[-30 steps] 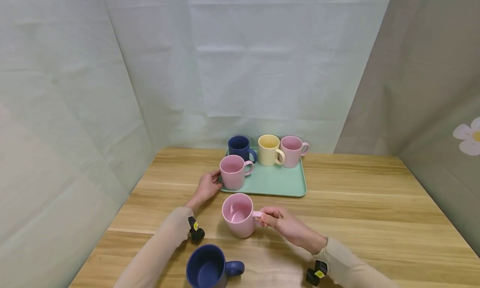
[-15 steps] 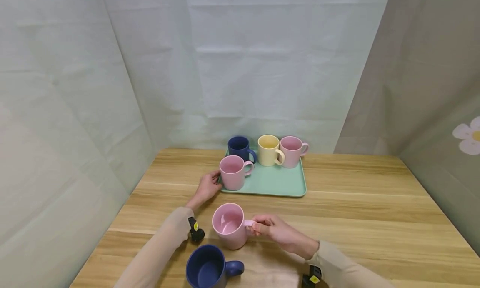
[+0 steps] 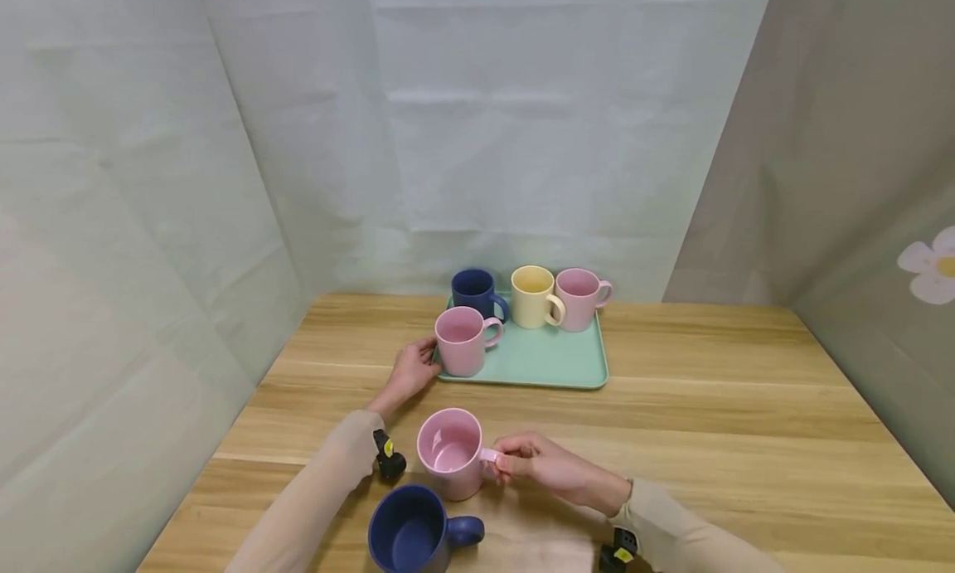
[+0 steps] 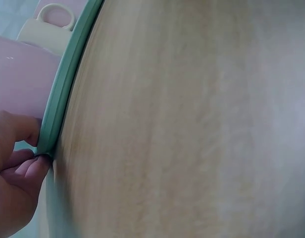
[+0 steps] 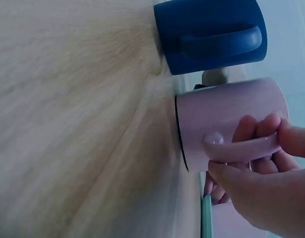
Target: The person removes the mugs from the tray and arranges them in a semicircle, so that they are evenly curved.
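My right hand [image 3: 552, 467] grips the handle of a pink mug [image 3: 451, 450] that stands upright in front of the tray. In the right wrist view the fingers pass through the handle and the mug's base [image 5: 181, 134] is right at the table top. At the front left corner of the green tray [image 3: 552, 366], my left hand [image 3: 412, 369] pinches the rim [image 4: 58, 99], thumb and fingers on either side. Beside that hand a second pink mug [image 3: 459, 341] stands on the tray. A dark blue mug [image 3: 406, 531] sits on the table just nearer than the held mug.
Along the tray's back stand another dark blue mug [image 3: 473, 291], a cream-yellow mug [image 3: 531, 298] and a third pink mug [image 3: 576, 301]. Pale cloth walls [image 3: 522, 142] rise behind and beside the wooden table [image 3: 731, 424].
My right hand has brought the pink mug toward the near left, close to the blue mug. The left hand stays on the tray corner, and the tray has not moved.
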`<action>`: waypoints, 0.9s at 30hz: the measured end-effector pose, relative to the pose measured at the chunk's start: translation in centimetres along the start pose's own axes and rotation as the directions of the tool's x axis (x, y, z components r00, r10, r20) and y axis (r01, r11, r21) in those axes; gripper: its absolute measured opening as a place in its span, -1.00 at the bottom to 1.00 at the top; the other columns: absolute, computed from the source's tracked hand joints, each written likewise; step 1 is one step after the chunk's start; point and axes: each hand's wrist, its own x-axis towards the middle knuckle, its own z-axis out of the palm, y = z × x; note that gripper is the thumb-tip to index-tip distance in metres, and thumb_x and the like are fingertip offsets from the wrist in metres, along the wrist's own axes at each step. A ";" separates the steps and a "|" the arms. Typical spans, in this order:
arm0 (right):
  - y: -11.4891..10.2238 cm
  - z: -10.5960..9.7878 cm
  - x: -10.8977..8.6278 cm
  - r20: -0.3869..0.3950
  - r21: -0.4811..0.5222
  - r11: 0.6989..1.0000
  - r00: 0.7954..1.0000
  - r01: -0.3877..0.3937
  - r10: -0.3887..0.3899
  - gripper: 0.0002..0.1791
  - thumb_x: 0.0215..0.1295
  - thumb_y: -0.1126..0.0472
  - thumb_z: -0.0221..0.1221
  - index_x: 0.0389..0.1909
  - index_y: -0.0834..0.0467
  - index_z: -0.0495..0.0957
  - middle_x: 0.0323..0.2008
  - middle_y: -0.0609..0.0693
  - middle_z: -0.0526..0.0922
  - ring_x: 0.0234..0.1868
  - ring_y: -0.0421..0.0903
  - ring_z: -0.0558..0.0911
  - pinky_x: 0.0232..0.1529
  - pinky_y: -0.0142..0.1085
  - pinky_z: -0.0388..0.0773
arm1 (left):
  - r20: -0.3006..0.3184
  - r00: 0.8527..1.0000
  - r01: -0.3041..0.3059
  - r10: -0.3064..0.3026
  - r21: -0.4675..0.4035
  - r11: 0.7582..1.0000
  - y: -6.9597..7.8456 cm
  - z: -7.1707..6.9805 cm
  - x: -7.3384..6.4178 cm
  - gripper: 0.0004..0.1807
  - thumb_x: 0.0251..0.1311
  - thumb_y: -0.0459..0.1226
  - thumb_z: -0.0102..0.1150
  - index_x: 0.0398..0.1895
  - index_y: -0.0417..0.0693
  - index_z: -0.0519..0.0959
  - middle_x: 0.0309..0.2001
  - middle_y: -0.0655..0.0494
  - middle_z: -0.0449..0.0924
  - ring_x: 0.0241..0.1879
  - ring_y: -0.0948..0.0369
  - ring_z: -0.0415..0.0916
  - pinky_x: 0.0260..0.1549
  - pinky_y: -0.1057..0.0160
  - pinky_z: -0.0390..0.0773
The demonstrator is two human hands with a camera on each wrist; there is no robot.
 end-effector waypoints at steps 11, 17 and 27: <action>-0.5 -0.1 0.3 0.070 -0.088 0.996 0.998 0.011 -0.005 -0.60 0.45 0.24 -0.03 -0.19 0.63 0.35 -0.39 -0.06 0.48 -0.27 -0.23 0.51 -0.12 -0.48 0.48 | -0.009 1.000 -0.009 0.009 -0.007 1.000 0.3 -0.1 0.2 -0.34 -0.05 -0.64 0.02 0.27 -0.55 0.29 0.27 -0.44 0.32 0.30 -0.16 0.30 0.24 0.05 0.41; -0.8 -0.3 0.3 0.095 -0.142 0.990 0.995 0.008 0.006 -0.60 0.45 0.21 -0.03 -0.15 0.58 0.40 -0.36 0.16 0.53 -0.25 -0.25 0.53 -0.07 -0.48 0.49 | -0.017 1.000 -0.011 0.011 -0.008 1.000 0.4 0.1 0.0 -0.34 -0.06 -0.64 0.03 0.26 -0.55 0.29 0.26 -0.45 0.33 0.29 -0.17 0.31 0.24 0.04 0.41; -0.6 -0.8 0.2 0.152 -0.157 0.987 0.988 0.044 -0.019 -0.61 0.47 0.17 -0.04 -0.08 0.50 0.45 -0.24 0.54 0.50 -0.22 -0.28 0.58 0.03 -0.46 0.50 | -0.014 1.000 0.001 -0.001 -0.026 1.000 0.1 0.2 0.0 -0.34 -0.03 -0.66 0.03 0.28 -0.54 0.27 0.30 -0.43 0.28 0.32 -0.16 0.27 0.26 0.06 0.38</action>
